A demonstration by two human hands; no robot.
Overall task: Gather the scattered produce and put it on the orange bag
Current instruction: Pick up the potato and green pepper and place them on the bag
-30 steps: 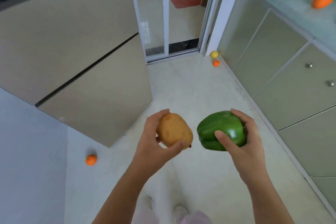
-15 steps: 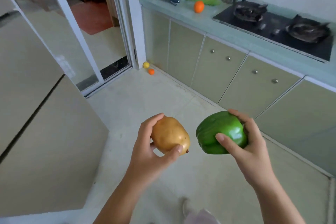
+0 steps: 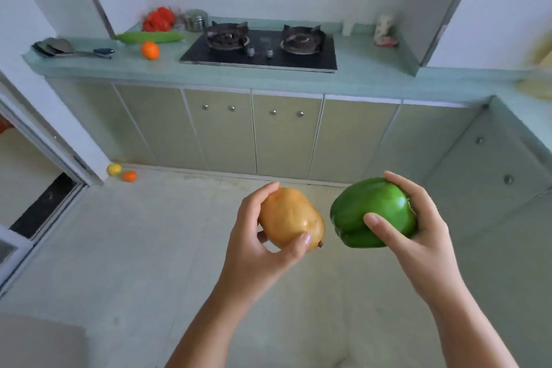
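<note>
My left hand [image 3: 254, 251] grips a yellow-orange mango [image 3: 289, 218] in front of me, above the floor. Beside it my right hand [image 3: 418, 236] holds a glossy green bell pepper [image 3: 367, 212]. On the counter's far left lies the crumpled orange bag [image 3: 158, 19], with a long green vegetable [image 3: 149, 37] and an orange fruit [image 3: 150, 50] in front of it. A small yellow fruit [image 3: 114, 169] and a small orange fruit [image 3: 129, 176] rest on the floor by the door frame.
A green counter [image 3: 373, 69] carries a two-burner gas hob [image 3: 263, 45], a metal pot [image 3: 195, 19] and ladles [image 3: 68, 49] at its left end. Cabinet doors [image 3: 283, 134] run below it. A sliding door track [image 3: 44, 206] lies left.
The view has swung right from the doorway to face the counter and hob. Both hands keep the mango and the pepper in the same grip.
</note>
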